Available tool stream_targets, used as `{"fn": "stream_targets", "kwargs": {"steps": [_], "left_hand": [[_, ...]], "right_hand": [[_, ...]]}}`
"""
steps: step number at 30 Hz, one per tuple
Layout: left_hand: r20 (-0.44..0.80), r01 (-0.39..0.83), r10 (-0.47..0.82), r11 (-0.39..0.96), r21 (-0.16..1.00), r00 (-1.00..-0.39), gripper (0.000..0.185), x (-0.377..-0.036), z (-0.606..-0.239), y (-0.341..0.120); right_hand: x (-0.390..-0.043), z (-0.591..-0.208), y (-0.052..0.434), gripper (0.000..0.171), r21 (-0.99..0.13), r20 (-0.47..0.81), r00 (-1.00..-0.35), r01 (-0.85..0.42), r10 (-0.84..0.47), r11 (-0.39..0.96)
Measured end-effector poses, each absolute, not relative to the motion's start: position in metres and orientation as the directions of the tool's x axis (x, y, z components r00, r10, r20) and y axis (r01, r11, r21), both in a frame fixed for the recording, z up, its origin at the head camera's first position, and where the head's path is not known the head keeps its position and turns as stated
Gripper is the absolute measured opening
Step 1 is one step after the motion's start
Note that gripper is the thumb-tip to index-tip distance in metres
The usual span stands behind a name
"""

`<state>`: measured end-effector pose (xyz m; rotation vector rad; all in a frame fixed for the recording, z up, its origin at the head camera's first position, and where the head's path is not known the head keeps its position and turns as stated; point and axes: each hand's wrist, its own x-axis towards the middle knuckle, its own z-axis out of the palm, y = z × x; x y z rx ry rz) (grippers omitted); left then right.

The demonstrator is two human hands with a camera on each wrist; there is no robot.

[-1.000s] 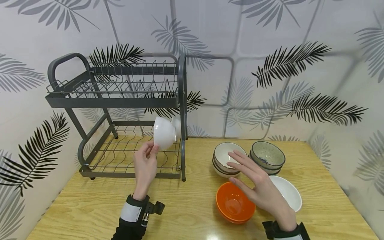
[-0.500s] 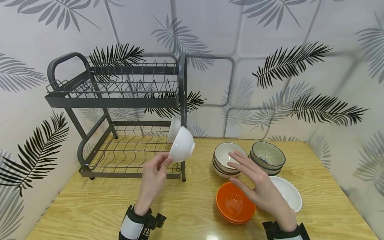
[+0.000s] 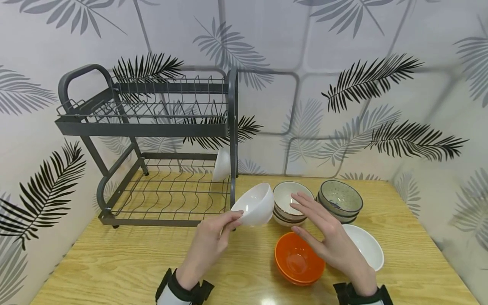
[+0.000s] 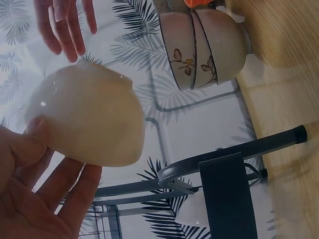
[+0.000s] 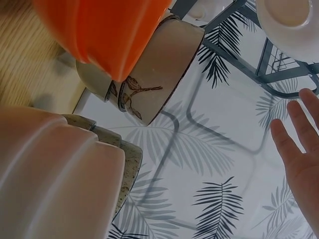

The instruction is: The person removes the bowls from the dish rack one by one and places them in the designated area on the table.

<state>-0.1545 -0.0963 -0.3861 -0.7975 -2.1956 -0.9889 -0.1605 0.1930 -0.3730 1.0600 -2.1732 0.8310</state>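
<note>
My left hand point(image 3: 213, 237) pinches the rim of a small white bowl point(image 3: 256, 205) between thumb and fingers, holding it tilted in the air just right of the dish rack point(image 3: 164, 222). In the left wrist view the bowl point(image 4: 92, 114) shows its outer side, with the thumb on it. My right hand point(image 3: 328, 237) hovers with fingers extended over the orange bowls point(image 3: 295, 258), holding nothing. In the right wrist view its fingers point(image 5: 286, 139) are spread apart near the white bowl's foot point(image 5: 286, 10). Another white bowl point(image 3: 222, 166) stands on its side at the right end of the rack's lower tier.
Behind the orange bowls stand a stack of cream bowls point(image 3: 286, 197) with a dark rim and a stack of speckled grey-green bowls point(image 3: 341, 197). White bowls point(image 3: 367, 245) sit at the right, partly behind my right hand. The rack's upper tier point(image 3: 152, 127) overhangs the lower one.
My left hand has carried the white bowl out of the rack's lower tier, rightward and toward me, turning its opening upward. The right hand has stayed in place.
</note>
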Motion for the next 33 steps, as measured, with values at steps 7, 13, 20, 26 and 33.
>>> {"fn": "stream_targets", "kwargs": {"steps": [7,13,20,26,33], "left_hand": [[0.704,0.758,0.406,0.583,0.291,-0.583,0.016,-0.149,-0.385,-0.092],[0.647,0.761,0.485,0.604,0.239,-0.588,0.01,-0.144,-0.384,-0.09],[0.599,0.769,0.533,0.591,0.243,-0.598,0.011,-0.143,-0.383,-0.088],[0.593,0.782,0.553,0.579,0.23,-0.585,0.01,-0.143,-0.383,-0.088],[0.586,0.796,0.582,0.572,0.198,-0.564,0.014,-0.145,-0.384,-0.089]], "right_hand": [[-0.159,-0.373,0.191,0.052,-0.293,0.712,-0.531,-0.819,-0.46,0.493],[-0.157,-0.372,0.187,0.047,-0.291,0.716,-0.515,-0.834,-0.472,0.469],[-0.157,-0.373,0.183,0.04,-0.277,0.736,-0.46,-0.874,-0.497,0.398],[-0.156,-0.373,0.182,0.037,-0.283,0.723,-0.445,-0.889,-0.529,0.36],[-0.156,-0.376,0.179,0.02,-0.241,0.718,-0.407,-0.906,-0.565,0.347]]}}
